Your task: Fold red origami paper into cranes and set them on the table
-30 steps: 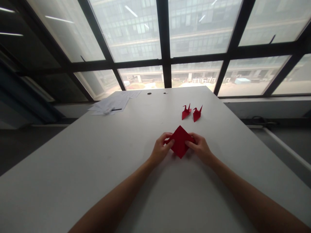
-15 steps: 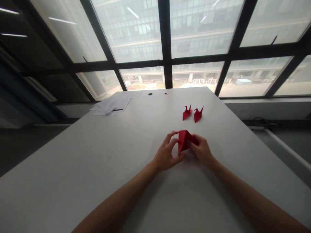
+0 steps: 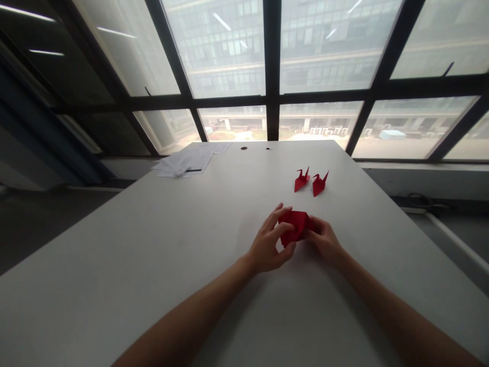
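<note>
A partly folded piece of red origami paper is held between both hands, just above the white table. My left hand grips its left side, the thumb at the lower edge and the fingers curled over the front and top. My right hand pinches the right side, with some fingertips hidden behind the paper. Beyond the hands stand two finished red paper cranes, the left crane and the right crane, side by side.
White paper sheets lie at the far left of the table, with a dark pen and a crumpled whitish item on them. Two small holes pierce the tabletop near its far edge. Large windows rise behind.
The red paper has turned, so a broad face now shows toward me. My left fingers have moved across onto that face. The whole view has shifted slightly.
</note>
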